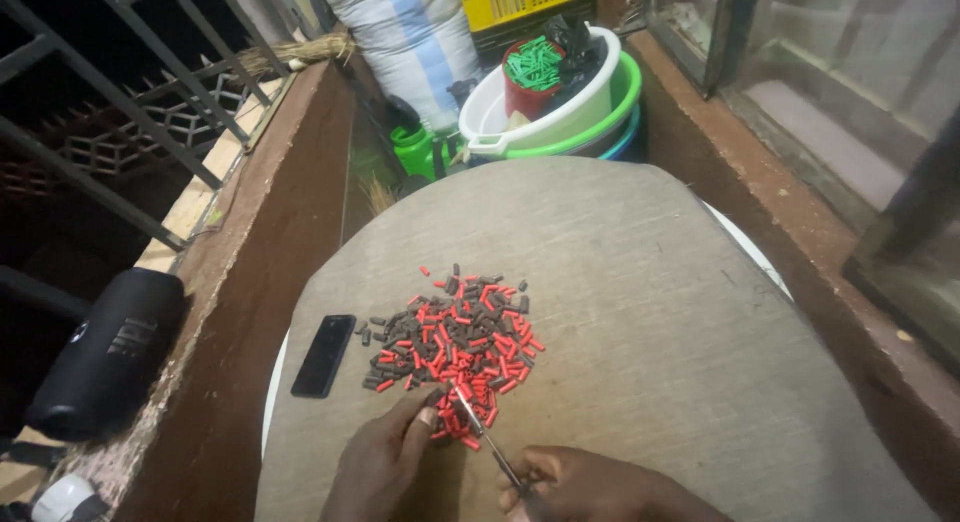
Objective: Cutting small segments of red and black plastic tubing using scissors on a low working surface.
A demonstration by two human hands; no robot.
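Right hand (585, 482) at 6 o'clock, bottom edge of frame, fingers pinched shut on a thin metal tool (488, 434); tool slants up toward 11 o'clock, tip reaching the near edge of the pile (455, 337). Left hand (385, 452) just beside it at 7 o'clock, fingers curled together, fingertip (430, 415) touching pieces at the pile's near edge; cannot tell if it grips one. Pile is small red and dark grey tube-like pieces, mixed, lying mid-worktop, a few strays off its 9 and 12 o'clock sides. Worktop (640, 282) is round, covered in grey-brown cloth, white rim showing at its 3 and 8 o'clock edges. Black phone (324, 355) lies flat at 9 o'clock of the pile, near but apart. Black cylinder speaker (105, 352) well apart at far 9 o'clock, on a ledge past a brown wall. At 12 o'clock beyond the worktop: stacked basins (590, 117), white in green in blue, holding a red cup (530, 77) of green pieces and a black bag (575, 47). Green jug (415, 147) at 11 o'clock of the basins, striped sack (410, 37) behind it, yellow crate (520, 0) at top. Metal grille (110, 92) at 10 o'clock.
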